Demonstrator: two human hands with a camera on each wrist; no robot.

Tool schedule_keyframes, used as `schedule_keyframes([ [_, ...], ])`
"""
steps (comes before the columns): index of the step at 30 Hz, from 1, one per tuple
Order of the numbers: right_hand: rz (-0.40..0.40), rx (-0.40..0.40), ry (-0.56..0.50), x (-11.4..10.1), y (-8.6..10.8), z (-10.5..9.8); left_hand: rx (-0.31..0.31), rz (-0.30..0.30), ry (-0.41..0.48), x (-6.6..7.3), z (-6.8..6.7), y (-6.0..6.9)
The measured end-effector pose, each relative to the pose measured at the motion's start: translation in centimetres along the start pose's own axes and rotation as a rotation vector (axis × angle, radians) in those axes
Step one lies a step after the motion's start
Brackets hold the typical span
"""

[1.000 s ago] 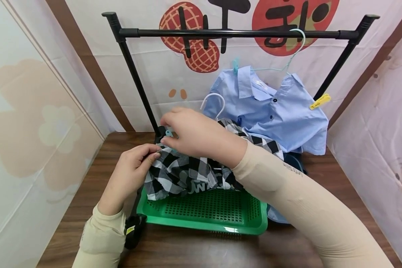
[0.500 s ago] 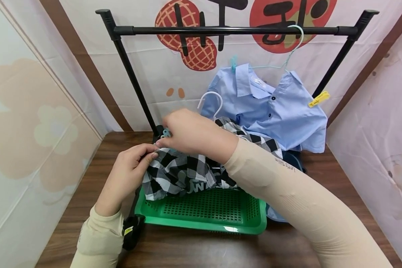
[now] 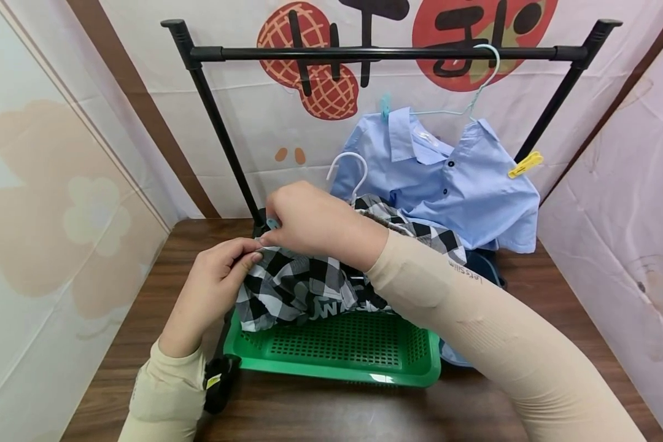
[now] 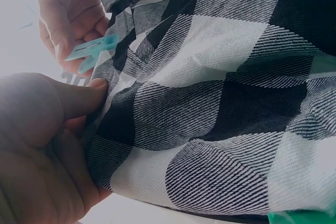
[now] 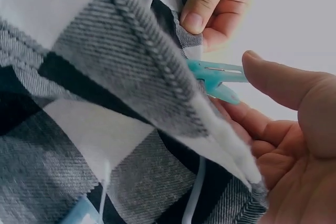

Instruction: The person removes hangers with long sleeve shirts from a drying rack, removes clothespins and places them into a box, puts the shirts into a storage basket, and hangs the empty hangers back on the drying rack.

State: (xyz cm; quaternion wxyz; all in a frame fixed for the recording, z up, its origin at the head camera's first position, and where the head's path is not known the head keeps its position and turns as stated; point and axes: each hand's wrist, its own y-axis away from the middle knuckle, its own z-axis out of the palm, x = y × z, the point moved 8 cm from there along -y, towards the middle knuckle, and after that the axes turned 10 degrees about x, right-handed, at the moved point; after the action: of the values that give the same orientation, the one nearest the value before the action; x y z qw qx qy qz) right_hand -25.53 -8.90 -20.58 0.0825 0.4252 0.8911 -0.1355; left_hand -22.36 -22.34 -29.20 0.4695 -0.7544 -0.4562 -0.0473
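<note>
Left hand (image 3: pixel 212 276): yours, reaching in from lower left; thumb on the near face of the cloth, fingers behind, pinched together on the edge of the black-and-white checked shirt (image 3: pixel 295 276).

Right hand (image 3: pixel 323 224): yours, arm crossing over the shirt from lower right, back of the hand uppermost; thumb and forefinger clamped on the two arms of a teal clothespin (image 5: pixel 212 77).

Teal clothespin: its front end meets the shirt's edge, near your left thumb; you cannot tell how tightly it bites.

Checked shirt: draped over the rear part of a green basket (image 3: pixel 337 371), running from your left fingers to beneath your right forearm. A white hanger (image 3: pixel 363 175) rises from its upper edge, hook below the rack's bar.

Black garment rack (image 3: pixel 331 55): bar across the back, above both hands. Over its right part, a pale green hanger (image 3: pixel 493 67) carrying a light blue shirt (image 3: pixel 447 190); a yellow clothespin (image 3: pixel 527 164) on that shirt's right side.

Edges and room: the left rack post stands just beyond your right fingers. Open space between your right hand and the bar; bare tabletop (image 3: pixel 309 417) before the basket and left of your left forearm.
</note>
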Motion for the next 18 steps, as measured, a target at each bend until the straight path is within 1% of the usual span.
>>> schedule_keyframes([
  [3,-0.005,0.012,-0.007,-0.08,0.04,-0.01,0.0,-0.001,-0.001,-0.01,0.02,0.05],
  [10,0.013,0.025,-0.04,-0.07,0.4,-0.22,-0.003,0.008,0.007,0.11,0.11,0.03],
  [18,-0.011,0.044,-0.047,-0.42,0.46,-0.41,0.006,0.013,0.011,0.28,-0.11,0.08],
])
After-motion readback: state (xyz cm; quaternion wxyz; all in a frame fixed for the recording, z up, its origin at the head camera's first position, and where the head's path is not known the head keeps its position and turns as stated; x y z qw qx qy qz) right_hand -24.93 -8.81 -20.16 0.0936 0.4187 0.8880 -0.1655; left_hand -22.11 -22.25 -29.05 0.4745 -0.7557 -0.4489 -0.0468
